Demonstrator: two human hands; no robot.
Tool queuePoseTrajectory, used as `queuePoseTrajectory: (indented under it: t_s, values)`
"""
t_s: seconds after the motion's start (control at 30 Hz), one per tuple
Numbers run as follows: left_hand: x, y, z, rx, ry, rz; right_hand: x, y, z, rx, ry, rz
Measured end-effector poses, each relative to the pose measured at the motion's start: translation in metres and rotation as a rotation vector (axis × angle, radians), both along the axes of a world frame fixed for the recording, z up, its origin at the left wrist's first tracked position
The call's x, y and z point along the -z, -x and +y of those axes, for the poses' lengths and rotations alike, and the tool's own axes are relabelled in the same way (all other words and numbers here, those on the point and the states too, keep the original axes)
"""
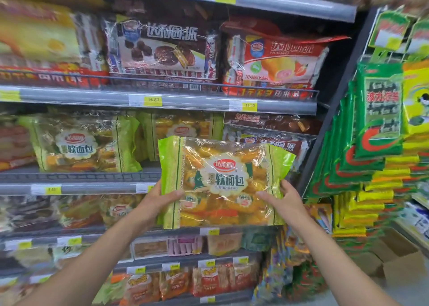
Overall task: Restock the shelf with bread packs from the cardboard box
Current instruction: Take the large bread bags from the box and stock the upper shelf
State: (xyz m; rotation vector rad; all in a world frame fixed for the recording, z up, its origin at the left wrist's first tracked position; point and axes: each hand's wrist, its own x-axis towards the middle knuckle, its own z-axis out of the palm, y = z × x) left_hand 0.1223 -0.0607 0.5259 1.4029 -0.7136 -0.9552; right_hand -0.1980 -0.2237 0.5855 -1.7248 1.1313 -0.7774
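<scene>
I hold a green-and-clear bread pack [222, 180] upright in front of the shelf. My left hand [160, 200] grips its lower left edge, and my right hand [282, 201] grips its lower right edge. The pack hangs level with the middle shelf [76, 177], where a matching bread pack [81, 144] stands to the left and another [183, 125] sits behind the held one. A cardboard box [399, 259] stands on the floor at the lower right, its inside hidden.
Chocolate pie bags [162, 47] and strawberry cake bags [276, 61] fill the shelf above. Lower shelves [185, 260] carry more snack packs. Green and yellow packets [376, 131] hang on a rack to the right, close to my right arm.
</scene>
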Motion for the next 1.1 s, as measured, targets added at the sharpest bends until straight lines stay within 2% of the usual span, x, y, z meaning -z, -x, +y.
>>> queuePoseTrajectory:
  t_s: [0.13,0.33,0.5,0.63,0.77,1.1]
  values:
    - [-0.044,0.034,0.031,0.002,-0.008,-0.144,0.005,-0.012,0.001,-0.040,-0.005,-0.039]
    - [-0.030,0.016,0.049,-0.088,-0.007,-0.265,0.011,-0.039,0.012,-0.109,-0.017,-0.038]
    - [-0.026,0.000,0.042,-0.165,-0.032,-0.281,0.011,-0.066,0.009,-0.140,-0.040,-0.024]
    - [-0.020,-0.021,0.028,-0.185,-0.028,-0.295,0.010,-0.087,-0.001,-0.194,-0.068,0.062]
    - [-0.017,-0.044,0.011,-0.196,-0.031,-0.277,0.004,-0.113,-0.006,-0.135,-0.030,0.135]
    - [-0.036,-0.113,-0.040,-0.230,0.009,-0.274,0.005,-0.188,-0.045,-0.051,0.045,0.166]
